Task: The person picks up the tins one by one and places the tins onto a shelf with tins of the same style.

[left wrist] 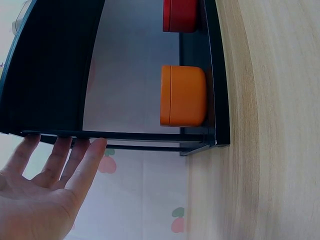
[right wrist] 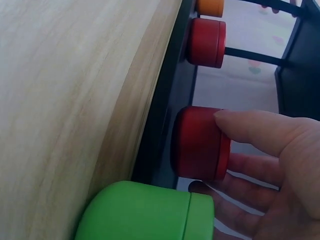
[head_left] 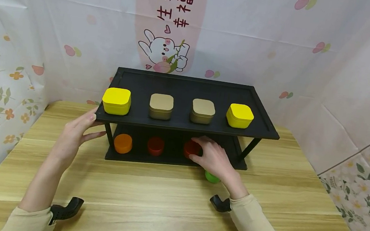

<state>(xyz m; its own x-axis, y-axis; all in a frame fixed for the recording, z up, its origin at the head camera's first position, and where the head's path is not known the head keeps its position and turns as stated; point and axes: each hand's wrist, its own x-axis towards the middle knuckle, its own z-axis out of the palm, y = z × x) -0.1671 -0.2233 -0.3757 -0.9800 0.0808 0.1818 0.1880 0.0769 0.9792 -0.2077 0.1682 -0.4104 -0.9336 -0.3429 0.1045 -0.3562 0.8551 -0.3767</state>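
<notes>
A black two-tier rack carries several small lidded boxes. My left hand (head_left: pixel 73 134) is at the left end of its upper shelf (head_left: pixel 185 86); in the left wrist view the extended fingertips (left wrist: pixel 95 145) touch the shelf's end edge. On the lower shelf (head_left: pixel 131 158), my right hand (head_left: pixel 214 157) holds a red box (right wrist: pixel 200 142) between thumb and fingers. Another red box (head_left: pixel 155 146) stands to its left, then an orange box (head_left: pixel 123 143). Close by the right hand is a green box (right wrist: pixel 145 212), mostly covered by the wrist in the head view.
Along the upper shelf's front stand a yellow box (head_left: pixel 116 101) at left, two tan boxes, one of them (head_left: pixel 161 106) left of centre, and another yellow box (head_left: pixel 239 116) at right. The wooden table (head_left: pixel 146 203) extends before the rack. A patterned curtain (head_left: pixel 89 22) hangs behind.
</notes>
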